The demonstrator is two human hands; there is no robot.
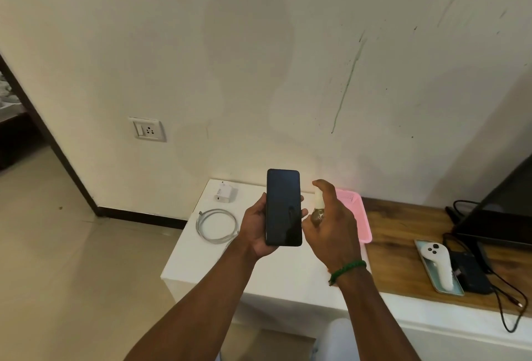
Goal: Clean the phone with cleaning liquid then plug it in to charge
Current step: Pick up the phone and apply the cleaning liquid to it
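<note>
Black glass, dark and unlit: the phone (283, 207) is held upright above the white table (201, 260), screen toward the camera. It is cradled in the left hand (260, 228), thumb along the left edge, fingertips (303, 212) wrapped round the right edge, lower end seated in the palm.

The right hand (331, 222) is closed round a small spray bottle (318, 208), just beside the phone's right edge. The index finger is curled over the pale nozzle top. The nozzle appears aimed at the screen; whether it is being pressed cannot be told.

Handling, judged:
- Phone: stiff, light, smooth glass, likely slippery once wetted. Grip is best kept on the side edges, as now, with the face left bare for spray and wiping. Fragile if dropped from this height.
- Bottle: small, light, rigid; held by the body with one finger free for the pump.

Left of the left-hand knuckles, on the table: a coiled white cable (217, 223) and, further back, a white charger brick (225, 192). A wall socket (148, 129) sits well apart, up and left. Behind the right-hand fingers, a pink basket (355, 216).

No cloth can be seen. Cleaning is judged barely begun; charging not yet started.
</note>
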